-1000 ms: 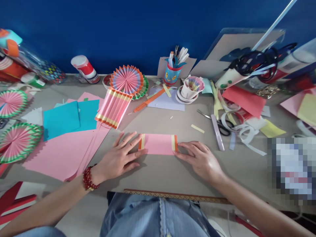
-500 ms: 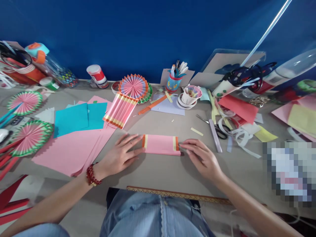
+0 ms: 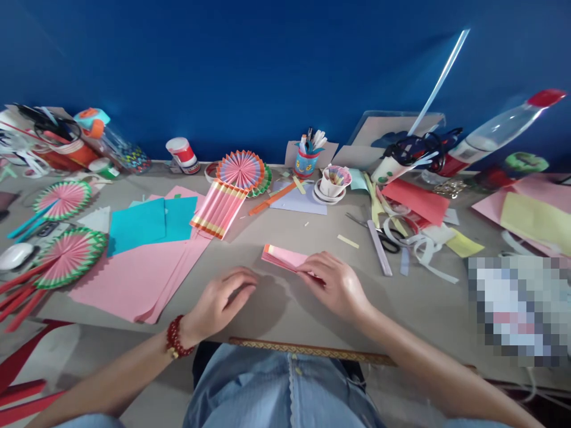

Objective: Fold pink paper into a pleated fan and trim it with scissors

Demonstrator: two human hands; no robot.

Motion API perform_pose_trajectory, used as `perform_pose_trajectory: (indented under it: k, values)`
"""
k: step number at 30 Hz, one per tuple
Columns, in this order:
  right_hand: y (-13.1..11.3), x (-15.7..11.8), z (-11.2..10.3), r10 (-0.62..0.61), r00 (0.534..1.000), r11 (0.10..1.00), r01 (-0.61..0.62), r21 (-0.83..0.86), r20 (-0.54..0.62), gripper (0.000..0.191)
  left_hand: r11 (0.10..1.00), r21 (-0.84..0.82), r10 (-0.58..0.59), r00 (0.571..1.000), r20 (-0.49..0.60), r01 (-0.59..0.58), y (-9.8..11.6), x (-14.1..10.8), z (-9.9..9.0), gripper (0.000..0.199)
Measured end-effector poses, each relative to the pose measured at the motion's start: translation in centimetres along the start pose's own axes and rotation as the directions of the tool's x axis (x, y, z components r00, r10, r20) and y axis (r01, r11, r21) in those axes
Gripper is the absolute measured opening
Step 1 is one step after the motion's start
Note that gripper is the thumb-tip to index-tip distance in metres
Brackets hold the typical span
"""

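The right hand (image 3: 336,285) pinches a narrow, folded pink paper strip (image 3: 281,254) between thumb and fingers, closed on its right end. The strip lies near the middle of the matte grey tabletop (image 3: 276,333), its free left end banded in orange and cream and pointing toward the back left. The hand covers the other end, so I cannot tell how many folds it has. The left hand (image 3: 220,303), below a dark red beaded bracelet (image 3: 173,336), is to the left of the strip and apart from it; its fingers are loosely curled, with a gap between thumb and forefinger, and no object shows in its grasp.

Behind the left hand, a pleated pink paper panel with orange and cream ends (image 3: 220,208) overlaps a stack of large pink paper sheets (image 3: 125,279). Two bright blue paper sheets (image 3: 138,226) lie on that stack. Behind the right hand is a small pale yellow paper strip (image 3: 348,241); farther right, a long lavender bar (image 3: 379,248) lies beside black-handled metal scissors (image 3: 389,242).
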State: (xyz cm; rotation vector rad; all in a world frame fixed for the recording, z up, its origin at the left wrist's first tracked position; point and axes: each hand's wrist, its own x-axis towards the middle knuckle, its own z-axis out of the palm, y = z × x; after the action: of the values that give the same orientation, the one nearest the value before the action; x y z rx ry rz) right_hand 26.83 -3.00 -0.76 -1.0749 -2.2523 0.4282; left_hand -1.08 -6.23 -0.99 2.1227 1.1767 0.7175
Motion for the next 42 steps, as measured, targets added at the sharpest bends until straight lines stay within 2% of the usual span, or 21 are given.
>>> perform_pose_trajectory:
  k: [3, 8, 11, 13, 16, 18, 20, 22, 24, 27, 30, 34, 39, 42]
  values:
    - [-0.9, 0.2, 0.3, 0.089, 0.996, 0.980, -0.084, 0.179, -0.021, 0.013, 0.998, -0.060, 0.009, 0.998, 0.062, -0.006, 1.3, 0.8, 1.2, 0.031]
    - [-2.7, 0.2, 0.9, 0.006, 0.999, 0.966, 0.004, 0.258, -0.037, 0.017, 0.987, -0.161, 0.010, 1.000, -0.011, -0.012, 2.9, 3.3, 3.0, 0.031]
    - [-3.2, 0.2, 0.1, -0.049, 0.997, 0.960, 0.065, 0.271, -0.067, 0.028, 0.988, -0.137, 0.057, 0.996, -0.063, -0.065, 3.3, 4.5, 2.8, 0.023]
    - [-3.3, 0.1, -0.9, -0.029, 0.997, 0.963, 0.049, 0.264, -0.077, 0.029, 0.990, -0.108, 0.088, 0.994, -0.064, -0.094, 3.3, 5.1, 2.3, 0.019]
    - [-3.4, -0.2, -2.6, -0.007, 0.993, 0.987, 0.026, 0.156, -0.120, 0.024, 0.987, 0.057, 0.154, 0.986, -0.069, -0.150, 3.2, 5.9, 1.0, 0.019]
    - [-3.5, -0.2, -3.6, -0.095, 0.979, 0.995, 0.090, -0.037, -0.181, 0.021, 0.939, 0.257, 0.256, 0.963, -0.086, -0.227, 3.2, 6.3, 0.2, 0.019]
    - [-3.5, 0.2, -4.2, -0.193, 0.966, 0.950, 0.140, -0.280, -0.171, 0.027, 0.858, 0.423, 0.346, 0.936, -0.057, -0.291, 3.3, 6.7, -0.3, 0.019]
    - [-3.2, 0.9, -4.3, -0.194, 0.977, 0.904, 0.141, -0.404, -0.093, 0.028, 0.793, 0.508, 0.399, 0.917, -0.015, -0.337, 3.5, 7.0, -0.6, 0.020]
    - [-2.7, 1.6, -4.0, -0.214, 0.976, 0.884, 0.181, -0.431, -0.030, 0.019, 0.766, 0.533, 0.421, 0.907, 0.007, -0.359, 3.4, 7.1, -0.5, 0.020]
    - [-1.6, 1.9, -3.4, -0.274, 0.962, 0.842, 0.244, -0.480, 0.007, 0.023, 0.770, 0.545, 0.406, 0.914, -0.018, -0.331, 3.0, 6.8, -0.4, 0.020]
    - [-1.0, 1.4, -2.6, -0.331, 0.943, 0.819, 0.299, -0.490, 0.023, 0.022, 0.757, 0.588, 0.391, 0.919, -0.059, -0.284, 2.1, 6.0, -0.1, 0.021]
    - [-0.5, 0.2, -1.3, -0.360, 0.926, 0.813, 0.370, -0.450, 0.110, 0.023, 0.766, 0.599, 0.342, 0.937, -0.072, -0.234, 1.3, 4.9, 0.8, 0.021]
    - [0.1, -1.1, 0.0, -0.359, 0.915, 0.805, 0.403, -0.436, 0.182, 0.021, 0.809, 0.549, 0.258, 0.966, -0.011, -0.210, 0.7, 3.7, 1.6, 0.023]
    - [0.5, -1.7, 0.3, -0.365, 0.912, 0.810, 0.410, -0.420, 0.186, 0.021, 0.762, 0.563, 0.323, 0.941, 0.100, -0.321, 0.0, 2.8, 1.6, 0.018]
